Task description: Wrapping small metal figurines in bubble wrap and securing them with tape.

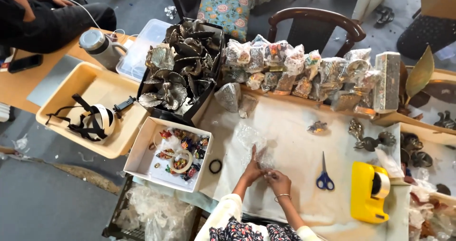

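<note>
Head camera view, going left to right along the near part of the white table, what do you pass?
White cardboard box of small colourful trinkets → black ring → left hand → right hand, both on crinkled clear plastic wrap → blue-handled scissors → yellow tape dispenser.

**Colours on the counter**

We see blue handles on the scissors (325, 178) and a bright yellow tape dispenser (369, 191) on the white cloth (294, 146). The white box (167, 154) holds multicoloured trinkets. We note silver-grey metal leaves (183, 65), a cream tray (90, 109), a floral turquoise cushion (224, 10) and a black ring (215, 166).
</note>
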